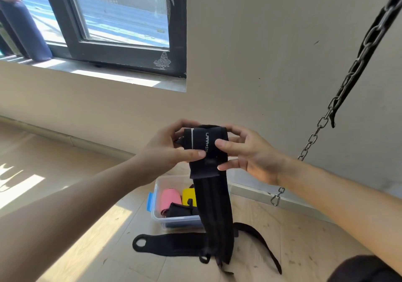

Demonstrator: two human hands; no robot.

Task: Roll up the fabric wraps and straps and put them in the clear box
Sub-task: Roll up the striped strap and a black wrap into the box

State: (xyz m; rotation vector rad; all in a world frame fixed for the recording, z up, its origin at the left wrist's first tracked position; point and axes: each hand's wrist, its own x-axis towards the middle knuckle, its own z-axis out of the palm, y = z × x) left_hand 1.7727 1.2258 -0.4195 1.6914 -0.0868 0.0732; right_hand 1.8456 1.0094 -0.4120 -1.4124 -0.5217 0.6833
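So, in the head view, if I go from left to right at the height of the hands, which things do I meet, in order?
left hand → black wrap, gripped by both hands → right hand → metal chain hanging in front of the wall

The left forearm (76, 196) and the right forearm (339, 196) are bare from the wrist back to the frame edge. The left hand (168, 151) and the right hand (250, 155) are bare too, with short fingernails. Far below and right of the grip shows a rounded piece of black clothing (365, 268); which garment it is cannot be told.
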